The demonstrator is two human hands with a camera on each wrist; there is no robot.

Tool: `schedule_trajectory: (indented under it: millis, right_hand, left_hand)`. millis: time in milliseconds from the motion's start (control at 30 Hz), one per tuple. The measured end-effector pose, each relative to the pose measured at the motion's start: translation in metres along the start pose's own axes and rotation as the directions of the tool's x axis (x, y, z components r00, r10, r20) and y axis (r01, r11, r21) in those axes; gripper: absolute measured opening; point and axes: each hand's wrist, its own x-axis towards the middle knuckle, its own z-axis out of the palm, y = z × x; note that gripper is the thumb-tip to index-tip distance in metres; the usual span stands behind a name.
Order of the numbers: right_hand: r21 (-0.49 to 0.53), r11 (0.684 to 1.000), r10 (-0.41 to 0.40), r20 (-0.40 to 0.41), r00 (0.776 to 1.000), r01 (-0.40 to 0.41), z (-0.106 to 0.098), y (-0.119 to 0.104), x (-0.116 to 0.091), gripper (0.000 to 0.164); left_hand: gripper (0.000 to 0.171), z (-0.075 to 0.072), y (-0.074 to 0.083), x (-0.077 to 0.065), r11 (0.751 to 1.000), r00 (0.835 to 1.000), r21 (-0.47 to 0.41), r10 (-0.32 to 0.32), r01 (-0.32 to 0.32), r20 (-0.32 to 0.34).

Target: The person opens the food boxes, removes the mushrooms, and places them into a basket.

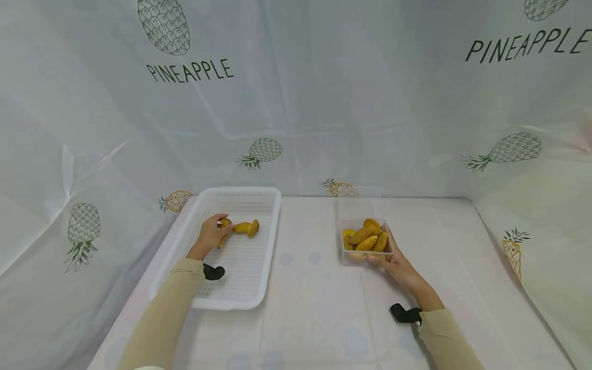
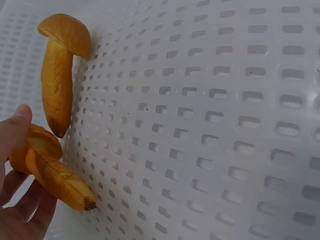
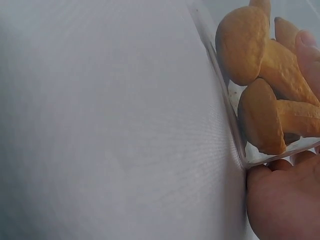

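Observation:
In the white perforated basket [image 1: 238, 297], my left hand [image 1: 210, 237] pinches a yellow-brown mushroom [image 2: 62, 182] by its cap, with the stem pointing away from the palm. A second mushroom [image 2: 57, 85] lies beside it on the basket floor, not touched by the hand. Over to the right, my right hand [image 1: 401, 270] grips the near right corner of a clear plastic box [image 1: 348, 259], its thumb along the front wall. Several mushrooms [image 1: 367, 243] fill that box. Two of their caps [image 3: 242, 45] show through the wall in the right wrist view.
The box's clear lid [image 1: 359, 205] stands raised at its back. A pale tablecloth [image 1: 305, 313] with faint dots covers the table. A pineapple-print curtain [image 1: 324, 118] hangs behind and along both sides. A black wrist device [image 1: 405, 313] sits by the right cuff.

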Motion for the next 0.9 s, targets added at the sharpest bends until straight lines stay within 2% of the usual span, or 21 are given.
schedule_trajectory:
  millis: [67,200,300,367,600,900]
  right_hand:
    - [0.011,1.0,-0.007,0.008,1.0,0.007,0.0,0.0,0.001,0.105]
    - [0.025,1.0,-0.01,0.012,1.0,0.01,0.001,0.0,0.001,0.105]
    - [0.033,0.999,-0.007,0.014,1.0,0.006,0.001,0.0,0.001,0.105]
    - [0.037,0.999,-0.003,0.016,1.0,0.002,0.001,0.0,0.001,0.105]
    - [0.036,0.999,0.008,0.008,1.0,-0.008,0.001,0.0,0.0,0.106]
    - [0.016,1.0,0.01,-0.004,1.0,-0.009,0.0,0.002,0.001,0.105]
  left_hand:
    - [0.052,0.0,0.0,0.001,1.0,1.0,0.015,-0.008,0.008,0.012]
    - [0.056,-0.002,0.004,0.001,0.995,0.999,0.104,-0.005,0.002,0.032]
    - [0.06,-0.005,0.01,-0.001,0.986,0.999,0.166,-0.006,0.0,0.038]
    - [0.062,-0.008,0.016,-0.003,0.985,0.999,0.173,-0.014,0.007,0.036]
    - [0.065,-0.02,0.038,-0.005,0.991,1.0,0.133,0.001,-0.004,0.023]
    - [0.066,-0.028,0.073,0.001,0.996,0.998,0.057,0.064,-0.064,0.001]
